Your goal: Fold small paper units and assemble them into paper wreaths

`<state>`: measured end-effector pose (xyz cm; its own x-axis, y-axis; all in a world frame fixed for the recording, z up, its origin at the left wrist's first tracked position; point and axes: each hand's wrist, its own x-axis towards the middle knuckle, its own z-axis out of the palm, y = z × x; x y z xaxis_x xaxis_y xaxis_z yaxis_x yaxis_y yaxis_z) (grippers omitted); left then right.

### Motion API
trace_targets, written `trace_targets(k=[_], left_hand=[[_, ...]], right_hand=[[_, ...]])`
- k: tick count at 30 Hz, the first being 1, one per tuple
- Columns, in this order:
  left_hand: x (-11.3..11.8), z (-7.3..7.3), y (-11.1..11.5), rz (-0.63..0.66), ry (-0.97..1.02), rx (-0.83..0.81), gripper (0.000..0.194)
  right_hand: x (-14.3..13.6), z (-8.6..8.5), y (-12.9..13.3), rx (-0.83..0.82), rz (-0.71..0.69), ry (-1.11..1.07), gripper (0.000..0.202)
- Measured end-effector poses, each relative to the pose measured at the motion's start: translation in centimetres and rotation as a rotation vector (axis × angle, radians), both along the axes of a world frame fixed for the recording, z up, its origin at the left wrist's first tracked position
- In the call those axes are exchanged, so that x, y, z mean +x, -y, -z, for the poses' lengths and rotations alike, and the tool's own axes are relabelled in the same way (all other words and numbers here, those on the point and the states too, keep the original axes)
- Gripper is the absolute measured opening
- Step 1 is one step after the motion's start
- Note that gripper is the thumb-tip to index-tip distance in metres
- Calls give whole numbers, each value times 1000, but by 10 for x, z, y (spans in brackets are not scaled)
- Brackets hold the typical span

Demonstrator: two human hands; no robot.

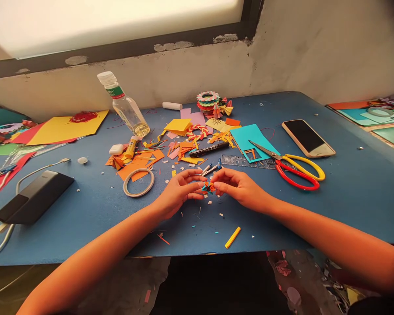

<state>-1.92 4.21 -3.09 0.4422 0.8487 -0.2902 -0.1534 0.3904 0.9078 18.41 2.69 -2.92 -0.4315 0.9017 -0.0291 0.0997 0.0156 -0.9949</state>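
Observation:
Between my two hands, just above the blue table [101, 223], is a small folded paper piece [208, 188] in orange and blue with pointed tips. The fingers of my left hand [180, 192] pinch it from the left. From the right, the thumb and forefinger of my right hand [241, 188] grip its other side. Right behind the hands lies a pair of compasses [213, 168], partly hidden by the fingers. Small paper scraps are scattered beneath, and a yellow folded strip [233, 237] lies near the front edge.
Scissors with red and yellow handles [297, 173] rest on blue paper [254, 138] and a clear ruler [228, 161]. A phone [307, 138] lies right. A tape roll [138, 195], glue stick [131, 147], tilted bottle [128, 109] and black power bank [36, 197] are left.

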Motion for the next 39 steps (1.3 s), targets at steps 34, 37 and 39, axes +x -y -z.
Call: trace_targets(k=[34,37,39], left_hand=[[3,-1,8,33,-136,244,33],[4,-4,13,16,-249,359,31],[5,-6,16,-8,-323,433,29]], right_hand=[[-2,-2,6,290,59,275,19],[-4,-1,9,402,80,340,15],[-4,-1,11,455,82,382,14]])
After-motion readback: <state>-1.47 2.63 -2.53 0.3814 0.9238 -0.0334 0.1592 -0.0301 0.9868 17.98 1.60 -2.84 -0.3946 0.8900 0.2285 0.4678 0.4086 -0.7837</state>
